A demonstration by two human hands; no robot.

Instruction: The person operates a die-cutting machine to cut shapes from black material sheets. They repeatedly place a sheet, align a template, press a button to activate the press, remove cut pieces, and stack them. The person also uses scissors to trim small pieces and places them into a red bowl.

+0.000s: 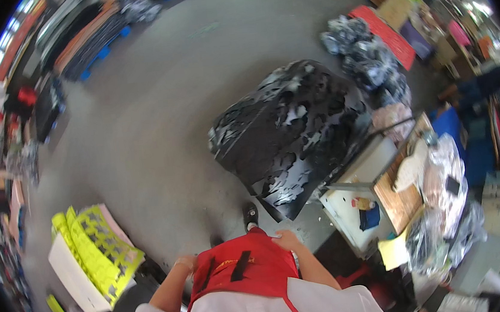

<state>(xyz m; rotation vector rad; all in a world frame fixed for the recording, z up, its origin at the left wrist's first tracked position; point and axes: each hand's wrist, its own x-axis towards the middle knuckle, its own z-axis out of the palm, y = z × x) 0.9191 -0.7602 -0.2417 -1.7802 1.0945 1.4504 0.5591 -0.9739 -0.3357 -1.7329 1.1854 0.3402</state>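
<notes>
Far left: yellow perforated sheets [100, 251] stacked on a white board [75, 281] on the grey floor [156, 123], well apart from your hands.

Your left hand [185, 262] sits at the left upper edge of the red apron [246, 270]. It touches or is just beside the cloth. The fingers look loosely curled, not clamped on anything I can make out; whether they pinch the apron hem, cannot tell.

Your right hand [285, 237] lies flat on the apron's top right edge, fingers together, palm down on the cloth. No grip visible, just resting or pressing.

One shoe [250, 214] shows just beyond the apron, toe pointing at the big black die-cut sheet pile [290, 134], which lies on the floor near your feet, not touched by either hand.

Right of that: a white table [351, 206] with a metal frame, a small dark blue item on it, and clear plastic bags [446, 197] heaped beside it. Another person [484, 85] in dark clothes bends over far right.

Step, as I judge it: you're standing upright, hands on the apron, nothing picked up. The black pile is the nearest stock. Reaching it would call for bending forward and getting both hands off the apron, spread wide, since the sheets look large and floppy.
</notes>
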